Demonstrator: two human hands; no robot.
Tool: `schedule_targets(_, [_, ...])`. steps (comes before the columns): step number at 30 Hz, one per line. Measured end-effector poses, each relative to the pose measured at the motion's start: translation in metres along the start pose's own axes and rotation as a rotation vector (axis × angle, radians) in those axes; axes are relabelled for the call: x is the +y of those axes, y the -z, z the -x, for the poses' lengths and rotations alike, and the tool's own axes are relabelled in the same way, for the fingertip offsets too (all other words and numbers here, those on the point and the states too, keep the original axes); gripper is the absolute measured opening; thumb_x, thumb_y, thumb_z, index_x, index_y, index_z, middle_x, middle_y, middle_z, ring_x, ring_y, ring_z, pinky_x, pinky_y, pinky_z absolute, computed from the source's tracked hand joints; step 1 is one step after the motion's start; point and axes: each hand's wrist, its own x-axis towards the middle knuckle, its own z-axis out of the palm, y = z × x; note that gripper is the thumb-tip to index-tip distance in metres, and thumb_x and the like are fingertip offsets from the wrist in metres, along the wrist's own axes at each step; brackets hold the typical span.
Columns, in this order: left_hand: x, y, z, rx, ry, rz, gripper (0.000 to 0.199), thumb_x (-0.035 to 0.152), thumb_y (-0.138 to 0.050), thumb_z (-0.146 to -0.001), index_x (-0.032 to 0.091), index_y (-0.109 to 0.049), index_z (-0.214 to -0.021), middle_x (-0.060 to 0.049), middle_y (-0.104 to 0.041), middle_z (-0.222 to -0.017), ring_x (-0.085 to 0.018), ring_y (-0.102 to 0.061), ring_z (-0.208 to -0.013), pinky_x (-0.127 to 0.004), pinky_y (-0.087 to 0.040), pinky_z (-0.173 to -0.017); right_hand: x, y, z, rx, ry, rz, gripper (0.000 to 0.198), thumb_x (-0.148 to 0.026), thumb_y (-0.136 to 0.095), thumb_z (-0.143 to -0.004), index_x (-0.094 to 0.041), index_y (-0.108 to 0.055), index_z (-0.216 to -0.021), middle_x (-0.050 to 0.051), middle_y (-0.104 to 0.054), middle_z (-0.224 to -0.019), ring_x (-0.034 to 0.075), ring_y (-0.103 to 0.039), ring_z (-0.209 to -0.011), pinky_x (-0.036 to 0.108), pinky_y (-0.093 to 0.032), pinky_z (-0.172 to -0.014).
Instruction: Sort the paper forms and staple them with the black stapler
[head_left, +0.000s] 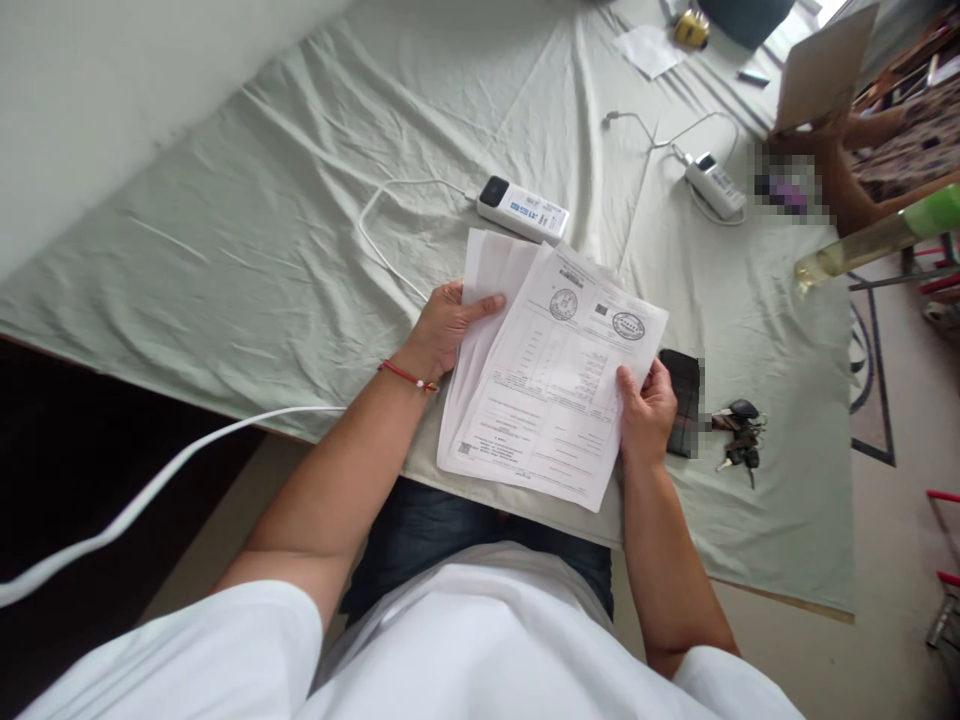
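Observation:
A fanned stack of printed papers [551,380] is held between my two hands over the table's near edge. The top sheet carries two round stamps and printed lines that appear upside down. My left hand [454,320] is closed on the stack's left side, its thumb lying over the sheets and its other fingers beneath. At the right edge, my right hand [649,405] pinches the papers with the thumb on top. Just beyond the sheets lies a white power bank [523,208] with a cable plugged in.
Wrinkled pale cloth [300,240] covers the table. To the right lie a dark wallet-like item [681,400], keys [742,440], another white power bank [715,185] and a bottle with a green cap [874,240]. A person's arm [862,180] rests at the far right beside a cardboard-coloured panel [825,75].

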Motion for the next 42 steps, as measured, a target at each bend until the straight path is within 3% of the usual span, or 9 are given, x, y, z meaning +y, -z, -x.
schedule_targets(3, [0.0, 0.0, 0.0, -0.007, -0.003, 0.012, 0.05, 0.045, -0.101, -0.058, 0.019, -0.08, -0.095, -0.009, -0.083, -0.092, -0.032, -0.08, -0.091, -0.04, -0.066, -0.079, 0.0, 0.001, 0.0, -0.015, -0.027, 0.002, 0.055, -0.05, -0.085, -0.081, -0.022, -0.069, -0.125, 0.008, -0.08, -0.121, 0.022, -0.077, -0.104, 0.041, -0.061, -0.095])
schedule_targets(8, [-0.001, 0.0, -0.003, 0.045, 0.001, 0.037, 0.043, 0.047, -0.096, -0.065, 0.02, -0.077, -0.091, -0.007, -0.082, -0.087, -0.032, -0.08, -0.096, -0.041, -0.067, -0.084, -0.002, 0.002, 0.003, -0.076, -0.074, -0.01, 0.038, -0.048, -0.086, -0.08, -0.021, -0.077, -0.105, 0.006, -0.083, -0.106, 0.019, -0.076, -0.084, 0.037, -0.062, -0.082])
schedule_targets(11, [-0.001, 0.001, -0.006, 0.116, 0.001, 0.068, 0.026, 0.04, -0.087, -0.074, 0.02, -0.072, -0.081, -0.004, -0.079, -0.079, -0.029, -0.08, -0.096, -0.038, -0.067, -0.085, -0.007, 0.0, 0.004, -0.026, -0.078, -0.091, 0.037, -0.047, -0.089, -0.078, -0.022, -0.078, -0.104, 0.005, -0.083, -0.105, 0.019, -0.076, -0.084, 0.036, -0.063, -0.082])
schedule_targets(15, [0.0, -0.001, -0.007, 0.14, -0.002, 0.096, 0.013, 0.03, -0.08, -0.075, 0.02, -0.071, -0.077, -0.001, -0.077, -0.074, -0.026, -0.08, -0.093, -0.035, -0.067, -0.084, -0.012, -0.002, 0.003, 0.075, -0.018, -0.149, 0.038, -0.045, -0.088, -0.078, -0.022, -0.077, -0.105, 0.004, -0.082, -0.104, 0.019, -0.077, -0.089, 0.038, -0.063, -0.085])
schedule_targets(19, [0.0, -0.002, -0.006, 0.134, -0.001, 0.068, 0.027, 0.039, -0.087, -0.074, 0.02, -0.072, -0.086, -0.003, -0.079, -0.08, -0.029, -0.08, -0.096, -0.039, -0.067, -0.085, -0.016, -0.003, 0.002, 0.12, 0.032, -0.213, 0.037, -0.043, -0.086, -0.08, -0.024, -0.075, -0.11, 0.003, -0.081, -0.103, 0.02, -0.077, -0.099, 0.04, -0.062, -0.096])
schedule_targets(23, [-0.003, 0.001, -0.005, 0.088, 0.009, 0.023, 0.042, 0.051, -0.093, -0.069, 0.02, -0.072, -0.087, -0.005, -0.08, -0.082, -0.031, -0.08, -0.096, -0.04, -0.067, -0.082, -0.016, -0.006, 0.005, 0.065, 0.042, -0.2, 0.035, -0.043, -0.085, -0.082, -0.024, -0.073, -0.109, 0.003, -0.08, -0.102, 0.021, -0.077, -0.101, 0.043, -0.061, -0.098])
schedule_targets(32, [-0.006, 0.001, -0.002, 0.016, 0.011, -0.009, 0.044, 0.052, -0.098, -0.061, 0.02, -0.07, -0.071, -0.001, -0.077, -0.072, -0.02, -0.076, -0.068, -0.026, -0.058, -0.055, -0.008, -0.005, 0.008, -0.118, -0.051, -0.108, 0.04, -0.042, -0.088, -0.08, -0.024, -0.067, -0.109, 0.005, -0.08, -0.115, 0.02, -0.077, -0.099, 0.038, -0.064, -0.09])
schedule_targets(39, [-0.006, 0.0, -0.002, 0.016, -0.001, -0.029, 0.045, 0.058, -0.095, -0.066, 0.02, -0.075, -0.077, -0.002, -0.08, -0.076, -0.022, -0.079, -0.074, -0.027, -0.061, -0.06, -0.013, -0.006, 0.011, -0.194, -0.194, -0.123, 0.046, -0.049, -0.093, -0.072, -0.021, -0.077, -0.104, 0.007, -0.084, -0.104, 0.024, -0.079, -0.078, 0.043, -0.067, -0.075])
schedule_targets(42, [-0.005, 0.0, -0.003, 0.025, -0.008, -0.013, 0.049, 0.065, -0.091, -0.069, 0.02, -0.074, -0.078, -0.004, -0.079, -0.075, -0.024, -0.079, -0.075, -0.028, -0.062, -0.061, -0.015, -0.008, 0.013, -0.152, -0.195, -0.142, 0.045, -0.05, -0.095, -0.068, -0.021, -0.08, -0.099, 0.007, -0.085, -0.099, 0.023, -0.078, -0.074, 0.042, -0.067, -0.074])
